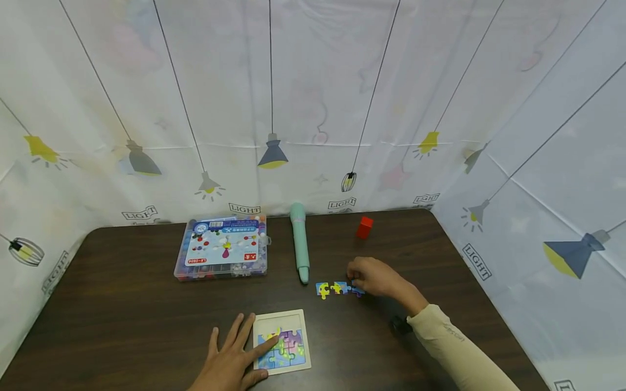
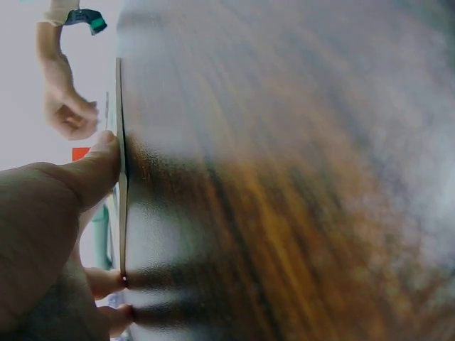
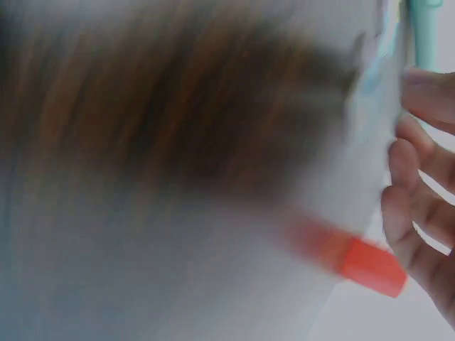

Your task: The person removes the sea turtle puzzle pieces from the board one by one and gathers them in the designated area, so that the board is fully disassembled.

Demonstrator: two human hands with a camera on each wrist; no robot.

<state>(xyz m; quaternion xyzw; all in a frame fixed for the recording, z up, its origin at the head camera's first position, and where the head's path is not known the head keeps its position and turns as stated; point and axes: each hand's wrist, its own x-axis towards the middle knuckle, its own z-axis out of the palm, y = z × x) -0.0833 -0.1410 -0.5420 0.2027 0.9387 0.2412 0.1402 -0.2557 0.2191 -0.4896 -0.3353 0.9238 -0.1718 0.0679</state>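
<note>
A square puzzle board (image 1: 280,314) with a pale frame lies at the front, its lower part filled with blue, purple and yellow pieces. My left hand (image 1: 232,355) rests at its left side, fingers spread and index finger reaching over the pieces. In the left wrist view, the thumb (image 2: 96,167) touches the board's edge. Loose puzzle pieces lie in a row: a yellow-blue one (image 1: 322,289), another (image 1: 337,288), and a blue one (image 1: 358,291) partly under my right hand (image 1: 377,277). Its fingers (image 3: 404,167) are loosely bent; no piece shows between them.
A clear plastic case (image 1: 222,247) of coloured parts stands at the back left. Beside it lies a mint-green pen-shaped tool (image 1: 300,241). A red block (image 1: 364,227) stands behind the right hand. A printed curtain (image 1: 313,98) borders the dark table (image 1: 146,320).
</note>
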